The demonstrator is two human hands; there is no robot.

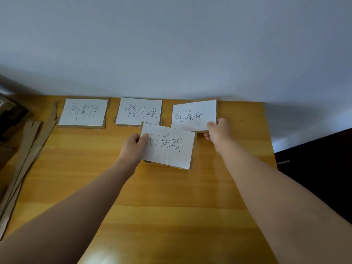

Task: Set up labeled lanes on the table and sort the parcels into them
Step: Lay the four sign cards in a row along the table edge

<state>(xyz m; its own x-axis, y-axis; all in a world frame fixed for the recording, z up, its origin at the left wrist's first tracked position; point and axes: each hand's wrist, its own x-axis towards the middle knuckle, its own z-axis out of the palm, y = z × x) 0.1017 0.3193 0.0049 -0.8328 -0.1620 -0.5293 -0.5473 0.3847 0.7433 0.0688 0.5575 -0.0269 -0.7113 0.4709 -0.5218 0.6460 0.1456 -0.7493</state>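
plain room, bare pale wall (pixel 171 44), wooden table (pixel 171 197), cardboard scraps (pixel 24 149)

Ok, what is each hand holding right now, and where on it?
The left hand pinches the 已完成 label card at its left edge. The right hand grips the 处理中 label card at its lower right corner.

Glossy wood table (pixel 171 197) (paper-faced cardboard cards (pixel 83 112))

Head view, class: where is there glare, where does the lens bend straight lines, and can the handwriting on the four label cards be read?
Head view: glare sits on the wooden table near the bottom edge; the table's far edge bows, a wide-angle effect; the handwriting is sharp on all four cards, including the one held in the left hand and the one in the right hand.
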